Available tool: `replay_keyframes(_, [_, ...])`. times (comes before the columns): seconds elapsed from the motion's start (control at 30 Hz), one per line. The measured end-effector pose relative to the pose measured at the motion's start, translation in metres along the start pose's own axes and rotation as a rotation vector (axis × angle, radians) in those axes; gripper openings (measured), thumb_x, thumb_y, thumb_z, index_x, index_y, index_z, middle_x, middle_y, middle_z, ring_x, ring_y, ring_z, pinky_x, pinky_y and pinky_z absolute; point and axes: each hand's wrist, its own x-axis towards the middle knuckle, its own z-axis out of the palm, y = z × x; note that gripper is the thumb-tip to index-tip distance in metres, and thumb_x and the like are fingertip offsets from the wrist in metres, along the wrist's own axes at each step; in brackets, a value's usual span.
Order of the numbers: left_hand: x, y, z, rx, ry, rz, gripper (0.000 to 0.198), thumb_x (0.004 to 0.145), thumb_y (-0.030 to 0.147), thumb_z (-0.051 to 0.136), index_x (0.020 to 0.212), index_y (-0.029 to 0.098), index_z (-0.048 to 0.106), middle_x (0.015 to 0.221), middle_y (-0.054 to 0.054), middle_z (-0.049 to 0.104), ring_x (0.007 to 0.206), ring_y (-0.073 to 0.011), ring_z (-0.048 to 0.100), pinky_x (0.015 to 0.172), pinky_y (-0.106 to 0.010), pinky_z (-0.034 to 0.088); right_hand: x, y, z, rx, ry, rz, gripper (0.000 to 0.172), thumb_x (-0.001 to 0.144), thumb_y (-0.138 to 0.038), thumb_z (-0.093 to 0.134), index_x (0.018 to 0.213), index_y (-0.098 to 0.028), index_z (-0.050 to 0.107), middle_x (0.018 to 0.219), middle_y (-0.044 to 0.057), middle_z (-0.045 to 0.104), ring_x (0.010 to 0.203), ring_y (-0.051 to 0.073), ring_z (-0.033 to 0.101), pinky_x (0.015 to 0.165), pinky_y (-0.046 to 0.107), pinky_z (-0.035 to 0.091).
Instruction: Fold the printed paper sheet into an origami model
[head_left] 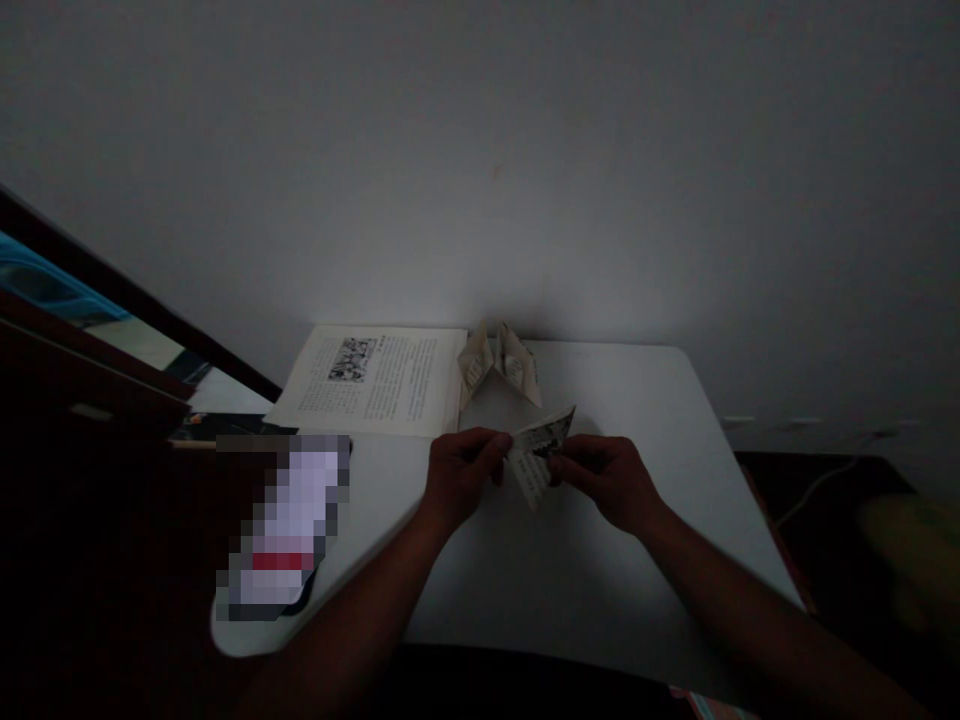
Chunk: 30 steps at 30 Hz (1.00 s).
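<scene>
A folded piece of printed paper (534,470), with pointed corners, is held up just above the white table. My left hand (466,472) pinches its left edge between thumb and fingers. At its right side my right hand (606,476) grips the paper, with the fingertips partly hidden behind it. Beyond my hands stands a folded paper figure (501,368) made of similar printed paper, its flaps spread apart.
Pages with print and a picture (375,385) lie at the table's back left. A blurred-out phone (292,520) rests along the left edge. The white table (637,390) meets a plain wall (495,200) at the back. A pale cable (825,485) hangs at the right.
</scene>
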Motion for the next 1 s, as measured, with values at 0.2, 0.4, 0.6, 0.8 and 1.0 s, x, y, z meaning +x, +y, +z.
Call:
replay_keyframes(0.2, [-0.0002, 0.0007, -0.0001, -0.063, -0.074, -0.013, 0.027, 0.078, 0.034, 0.059, 0.061, 0.013, 0.063, 0.045, 0.003, 0.053, 0.042, -0.0076, 0.048, 0.044, -0.018, 0.038, -0.0002, -0.0003, -0.0039, -0.019, -0.026, -0.022, 0.021, 0.071, -0.036, 0.069, 0.065, -0.015, 0.066, 0.058, 0.003, 0.065, 0.055, 0.014, 0.06, 0.053, 0.025, 0.047])
replay_keyframes(0.4, [0.0004, 0.0039, -0.0014, 0.008, -0.157, 0.015, 0.032, 0.08, 0.034, 0.056, 0.057, 0.013, 0.063, 0.044, 0.003, 0.052, 0.043, -0.007, 0.047, 0.044, -0.018, 0.036, 0.0006, -0.0016, -0.0048, -0.011, -0.061, -0.02, 0.023, 0.073, -0.037, 0.066, 0.066, -0.015, 0.064, 0.058, 0.003, 0.064, 0.056, 0.014, 0.058, 0.055, 0.026, 0.047])
replay_keyframes(0.6, [-0.0007, 0.0089, -0.0019, 0.109, -0.085, 0.056, 0.033, 0.08, 0.033, 0.055, 0.055, 0.013, 0.062, 0.043, 0.004, 0.048, 0.043, -0.0069, 0.043, 0.044, -0.018, 0.033, 0.0012, -0.0037, -0.0024, -0.075, -0.109, -0.01, 0.025, 0.077, -0.038, 0.062, 0.067, -0.015, 0.066, 0.062, 0.003, 0.066, 0.06, 0.014, 0.06, 0.058, 0.026, 0.046])
replay_keyframes(0.8, [-0.0021, 0.0078, -0.001, 0.106, -0.077, 0.062, 0.034, 0.081, 0.033, 0.055, 0.054, 0.014, 0.061, 0.043, 0.004, 0.047, 0.044, -0.0069, 0.043, 0.045, -0.018, 0.032, -0.0004, -0.0061, -0.0011, -0.075, -0.05, -0.015, 0.022, 0.075, -0.036, 0.064, 0.065, -0.016, 0.066, 0.059, 0.002, 0.065, 0.056, 0.013, 0.059, 0.056, 0.025, 0.046])
replay_keyframes(1.0, [-0.0019, 0.0057, -0.0018, 0.075, -0.023, 0.061, 0.035, 0.081, 0.035, 0.055, 0.054, 0.014, 0.059, 0.043, 0.004, 0.046, 0.043, -0.0066, 0.042, 0.044, -0.018, 0.033, -0.0021, -0.0074, 0.0, -0.06, -0.12, 0.006, 0.024, 0.077, -0.038, 0.062, 0.068, -0.016, 0.067, 0.062, 0.002, 0.066, 0.059, 0.014, 0.06, 0.059, 0.026, 0.047])
